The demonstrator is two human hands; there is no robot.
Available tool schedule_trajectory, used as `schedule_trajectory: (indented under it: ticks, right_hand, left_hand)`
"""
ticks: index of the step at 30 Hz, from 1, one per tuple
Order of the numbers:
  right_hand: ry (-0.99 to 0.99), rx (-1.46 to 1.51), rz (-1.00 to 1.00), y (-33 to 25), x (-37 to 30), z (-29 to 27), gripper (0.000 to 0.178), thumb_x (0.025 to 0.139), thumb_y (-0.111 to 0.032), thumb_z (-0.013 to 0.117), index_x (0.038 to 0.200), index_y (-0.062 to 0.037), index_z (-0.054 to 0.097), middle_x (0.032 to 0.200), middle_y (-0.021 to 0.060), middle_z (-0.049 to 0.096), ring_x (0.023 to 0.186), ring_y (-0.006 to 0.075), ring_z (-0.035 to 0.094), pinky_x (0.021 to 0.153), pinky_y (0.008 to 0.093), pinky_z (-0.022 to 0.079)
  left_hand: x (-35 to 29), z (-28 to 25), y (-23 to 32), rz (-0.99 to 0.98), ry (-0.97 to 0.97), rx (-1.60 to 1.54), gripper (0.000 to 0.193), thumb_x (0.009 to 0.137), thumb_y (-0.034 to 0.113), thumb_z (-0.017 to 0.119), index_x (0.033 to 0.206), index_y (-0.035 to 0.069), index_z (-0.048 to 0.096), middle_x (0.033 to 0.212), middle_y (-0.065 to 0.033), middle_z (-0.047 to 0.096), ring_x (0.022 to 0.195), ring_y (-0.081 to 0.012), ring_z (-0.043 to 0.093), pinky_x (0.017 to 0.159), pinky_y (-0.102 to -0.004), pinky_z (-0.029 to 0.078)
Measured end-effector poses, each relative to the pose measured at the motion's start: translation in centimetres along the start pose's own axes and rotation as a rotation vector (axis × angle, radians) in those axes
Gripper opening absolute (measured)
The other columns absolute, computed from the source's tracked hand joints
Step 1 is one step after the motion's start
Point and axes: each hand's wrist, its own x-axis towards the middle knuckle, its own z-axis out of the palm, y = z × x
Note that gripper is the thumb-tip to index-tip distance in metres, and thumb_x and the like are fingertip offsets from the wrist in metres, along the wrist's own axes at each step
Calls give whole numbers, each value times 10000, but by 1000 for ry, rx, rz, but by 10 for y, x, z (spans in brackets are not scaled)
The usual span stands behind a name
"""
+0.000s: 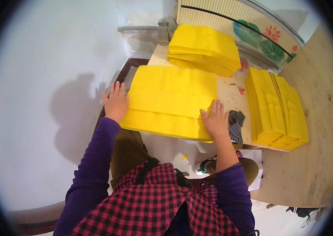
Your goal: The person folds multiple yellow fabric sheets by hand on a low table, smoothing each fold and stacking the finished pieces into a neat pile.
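A wide yellow folded sheet (166, 100), felt-like or fabric-like, lies in front of me, with a crosswise band or fold along its middle. My left hand (116, 103) rests at its left edge, fingers stretched out. Near the lower right corner, my right hand (216, 121) lies flat with its fingers extended. Neither hand grips anything. How many layers lie beneath the top sheet cannot be made out.
Behind stands a yellow stack (204, 45); another yellow stack (276, 110) sits at the right. A dark grey crumpled cloth (236, 126) lies beside my right hand. A glass jar (163, 31) stands at the back, near the white wall (56, 51). A wooden board (312, 118) is at far right.
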Motion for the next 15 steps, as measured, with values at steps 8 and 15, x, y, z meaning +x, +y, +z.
schedule_trajectory:
  ticks: [8,15]
  right_hand:
    - [97,25,-299,-41,-10,4,728,977,-495,379,1501,-12,232,1584,138,197,1474,270,146,1185,456,120]
    - [-12,31,-128,12,-20,6,759,960,-519,407,1513,-37,213,1588,134,185,1476,257,141,1190,440,107]
  left_hand:
    - [-32,-4,114,535,22,-387,528,989,296,444,1470,105,343,1548,-116,294,1442,-283,243,1160,-513,174]
    - [-19,18,56,269,-46,-301,542,994,361,396,1476,118,342,1550,-108,301,1451,-256,231,1168,-513,130]
